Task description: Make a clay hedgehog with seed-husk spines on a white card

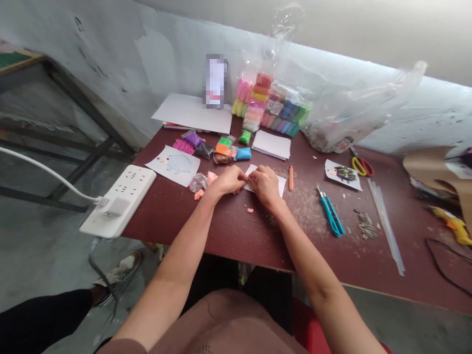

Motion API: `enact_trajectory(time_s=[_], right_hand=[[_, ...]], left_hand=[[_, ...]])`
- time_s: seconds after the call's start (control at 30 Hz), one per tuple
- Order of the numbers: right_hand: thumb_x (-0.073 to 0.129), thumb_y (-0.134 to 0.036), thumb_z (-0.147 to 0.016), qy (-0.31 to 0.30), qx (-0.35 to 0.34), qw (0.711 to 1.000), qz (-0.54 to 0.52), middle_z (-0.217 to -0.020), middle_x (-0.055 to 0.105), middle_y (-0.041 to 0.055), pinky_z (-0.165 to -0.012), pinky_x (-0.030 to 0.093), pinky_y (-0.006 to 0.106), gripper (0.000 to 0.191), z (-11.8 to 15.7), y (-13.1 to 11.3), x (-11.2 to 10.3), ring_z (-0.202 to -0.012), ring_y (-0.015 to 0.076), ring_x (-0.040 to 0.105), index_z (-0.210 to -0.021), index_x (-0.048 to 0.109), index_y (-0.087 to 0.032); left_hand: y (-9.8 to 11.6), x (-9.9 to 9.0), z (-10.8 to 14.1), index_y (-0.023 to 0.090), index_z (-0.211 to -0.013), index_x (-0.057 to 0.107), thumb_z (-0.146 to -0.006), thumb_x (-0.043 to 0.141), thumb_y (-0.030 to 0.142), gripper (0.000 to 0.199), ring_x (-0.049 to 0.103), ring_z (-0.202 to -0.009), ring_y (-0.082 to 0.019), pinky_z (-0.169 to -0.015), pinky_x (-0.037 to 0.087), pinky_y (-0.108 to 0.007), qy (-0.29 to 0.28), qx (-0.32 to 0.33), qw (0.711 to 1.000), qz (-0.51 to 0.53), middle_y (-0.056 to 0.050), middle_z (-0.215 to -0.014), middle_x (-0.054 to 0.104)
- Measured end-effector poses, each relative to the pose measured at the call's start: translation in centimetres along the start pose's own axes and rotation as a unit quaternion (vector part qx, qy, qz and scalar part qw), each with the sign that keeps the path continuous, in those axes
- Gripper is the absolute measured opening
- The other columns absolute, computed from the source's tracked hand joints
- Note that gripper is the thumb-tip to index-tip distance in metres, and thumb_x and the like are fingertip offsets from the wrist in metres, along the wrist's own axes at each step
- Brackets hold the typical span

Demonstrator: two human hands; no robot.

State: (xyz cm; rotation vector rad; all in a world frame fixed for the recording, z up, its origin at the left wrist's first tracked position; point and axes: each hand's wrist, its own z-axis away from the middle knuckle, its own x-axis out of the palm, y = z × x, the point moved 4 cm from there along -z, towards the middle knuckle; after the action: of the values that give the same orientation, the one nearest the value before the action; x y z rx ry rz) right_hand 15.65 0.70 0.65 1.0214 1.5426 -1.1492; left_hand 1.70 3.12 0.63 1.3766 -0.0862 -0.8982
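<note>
My left hand (231, 181) and my right hand (266, 185) meet fingertip to fingertip over a small white sheet (281, 186). Both are closed, with fingers curled; whatever they pinch is too small and hidden to name. Beside my left hand lie a lump of pink clay (211, 177), an opened clear packet (198, 182) and an orange-pink piece (199, 194). A small pink bit (250, 210) rests on the table below my hands. To the right of the sheet is an orange marker (291, 178).
Behind my hands are clay packets (242, 153) and stacked paper (271, 144). A hedgehog drawing (178, 165) and power strip (118, 202) are at left. Craft knives (331, 212), scissors (362, 166), glue sticks (386, 226) and a glue gun (453, 223) lie right.
</note>
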Motion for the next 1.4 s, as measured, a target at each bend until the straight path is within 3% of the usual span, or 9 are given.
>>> enact_trajectory(time_s=[0.17, 0.47, 0.6, 0.7, 0.8, 1.0, 1.07, 1.23, 1.4], right_hand=[[0.053, -0.025, -0.105, 0.022, -0.005, 1.000, -0.008, -0.102, 0.069, 0.0117, -0.083, 0.038, 0.036, 0.029, 0.2, -0.2, -0.5, -0.095, 0.0256, 0.054, -0.104, 0.082, -0.021], [0.048, -0.019, -0.103, 0.002, -0.016, 1.000, -0.021, -0.107, 0.067, 0.0133, -0.086, 0.039, 0.037, 0.036, 0.3, 0.0, -0.1, -0.097, 0.0260, 0.053, -0.112, 0.082, -0.021], [0.044, -0.014, -0.100, 0.063, 0.017, 0.996, -0.059, -0.108, 0.069, 0.0144, -0.091, 0.043, 0.038, 0.043, 1.0, 1.2, -1.4, -0.098, 0.0258, 0.058, -0.128, 0.077, -0.018], [0.046, -0.018, -0.100, 0.110, 0.048, 0.989, -0.091, -0.104, 0.070, 0.0120, -0.096, 0.045, 0.042, 0.038, 2.3, 2.6, -2.7, -0.092, 0.0245, 0.061, -0.117, 0.080, -0.020], [0.048, -0.021, -0.099, 0.111, 0.063, 0.985, -0.113, -0.100, 0.071, 0.0100, -0.094, 0.048, 0.043, 0.034, 3.9, 3.8, -3.4, -0.083, 0.0228, 0.062, -0.107, 0.081, -0.022], [0.053, -0.021, -0.094, 0.098, 0.101, 0.986, -0.085, -0.102, 0.071, 0.0140, -0.092, 0.050, 0.043, 0.031, 6.5, 5.0, -3.3, -0.092, 0.0278, 0.063, -0.106, 0.081, -0.018], [0.053, -0.021, -0.094, 0.095, 0.099, 0.987, -0.078, -0.103, 0.070, 0.0142, -0.092, 0.050, 0.043, 0.031, 6.9, 5.0, -3.2, -0.096, 0.0290, 0.063, -0.107, 0.081, -0.018], [0.051, -0.021, -0.095, 0.098, 0.101, 0.988, -0.066, -0.105, 0.070, 0.0152, -0.092, 0.049, 0.043, 0.032, 7.2, 5.1, -3.3, -0.099, 0.0297, 0.063, -0.108, 0.080, -0.017], [0.051, -0.024, -0.099, 0.075, 0.136, 0.988, 0.008, -0.109, 0.069, 0.0183, -0.088, 0.046, 0.043, 0.031, 7.6, 5.0, -3.4, -0.098, 0.0310, 0.060, -0.109, 0.079, -0.016]], left_hand=[[0.3, -0.1, 0.1, 0.011, -0.071, 0.071, -0.084, 0.051, 0.001, 0.026, 0.056, -0.044, -0.009, -0.045, 0.039, -0.015, -0.006, 0.004, 1.000, -0.005, 0.003, -0.047, 0.056], [0.0, 0.1, 0.1, 0.011, -0.069, 0.068, -0.084, 0.053, 0.001, 0.024, 0.055, -0.042, -0.008, -0.043, 0.039, -0.015, 0.003, 0.004, 1.000, 0.011, 0.004, -0.046, 0.055], [-0.3, -0.1, -0.1, 0.010, -0.075, 0.073, -0.082, 0.055, -0.001, 0.022, 0.060, -0.047, -0.009, -0.049, 0.046, -0.017, -0.001, 0.001, 1.000, 0.022, 0.002, -0.054, 0.062], [-0.3, -0.6, -0.2, 0.009, -0.078, 0.076, -0.078, 0.063, 0.000, 0.017, 0.063, -0.053, -0.010, -0.055, 0.049, -0.019, -0.008, 0.004, 0.999, 0.036, -0.001, -0.062, 0.068], [-0.2, -0.7, 0.1, 0.010, -0.082, 0.080, -0.073, 0.071, 0.000, 0.016, 0.067, -0.060, -0.011, -0.059, 0.051, -0.020, -0.043, 0.009, 0.998, 0.049, -0.003, -0.068, 0.073], [0.2, 0.2, 0.7, 0.010, -0.079, 0.078, -0.078, 0.069, 0.005, 0.010, 0.062, -0.048, -0.011, -0.051, 0.048, -0.021, -0.126, -0.006, 0.991, 0.035, -0.003, -0.063, 0.071], [0.5, 0.3, 0.9, 0.011, -0.072, 0.076, -0.079, 0.071, 0.012, 0.009, 0.058, -0.044, -0.010, -0.048, 0.044, -0.021, -0.126, -0.002, 0.992, 0.009, -0.004, -0.062, 0.070], [1.2, 0.2, 1.1, 0.012, -0.066, 0.077, -0.086, 0.070, 0.027, 0.025, 0.052, -0.042, -0.009, -0.048, 0.036, -0.022, -0.119, 0.035, 0.989, -0.076, 0.000, -0.049, 0.060], [1.5, 0.0, 1.1, 0.012, -0.073, 0.080, -0.080, 0.068, 0.015, 0.014, 0.053, -0.052, -0.010, -0.054, 0.036, -0.022, -0.099, 0.075, 0.990, -0.070, 0.000, -0.059, 0.067]])
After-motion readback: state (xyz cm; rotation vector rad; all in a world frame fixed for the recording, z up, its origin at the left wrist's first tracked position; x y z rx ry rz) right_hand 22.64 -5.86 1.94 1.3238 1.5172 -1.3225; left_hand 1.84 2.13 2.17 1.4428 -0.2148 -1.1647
